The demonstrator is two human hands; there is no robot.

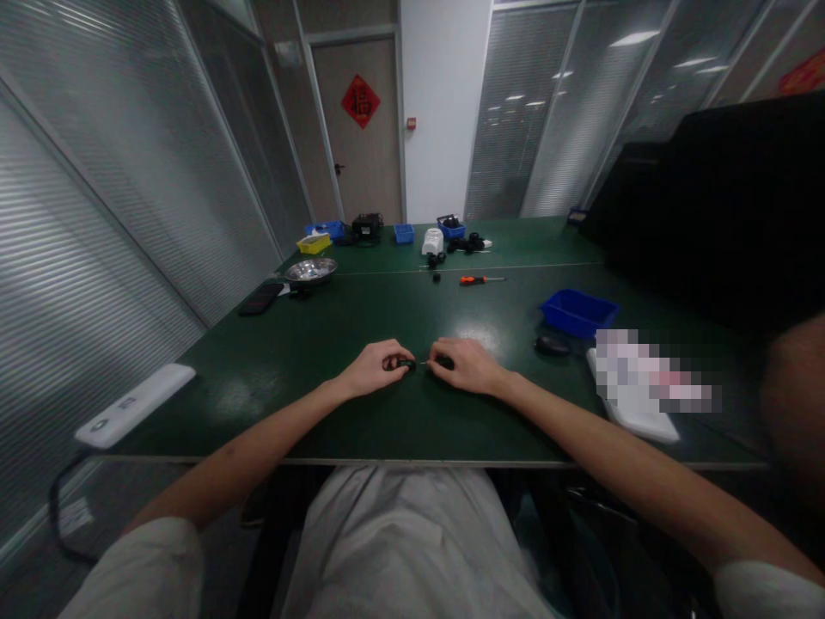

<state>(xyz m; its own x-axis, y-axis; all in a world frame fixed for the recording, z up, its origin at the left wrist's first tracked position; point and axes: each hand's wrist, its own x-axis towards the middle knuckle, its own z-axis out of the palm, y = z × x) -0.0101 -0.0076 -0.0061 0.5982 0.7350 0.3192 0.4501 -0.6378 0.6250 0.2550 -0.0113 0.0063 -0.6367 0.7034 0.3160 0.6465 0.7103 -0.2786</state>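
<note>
Near the middle of the green table (309,421), my left hand (370,370) is closed on a small dark part (405,364), pinched between thumb and fingers. Just to its right, my right hand (470,364) grips a dark-handled tool with a thin shaft (424,362), its tip pointing left at the small part. A narrow gap shows between the two hands. Whether the tip touches the part I cannot tell. The fingers hide most of both things. Both hands rest low over the tabletop.
To the right are a blue tray (580,313), a black rounded object (553,346) and a white board (635,413). Farther back lie an orange-handled screwdriver (475,280) and a metal bowl (311,271). A white power strip (135,404) lies left. Someone's arm (796,395) is at the right edge.
</note>
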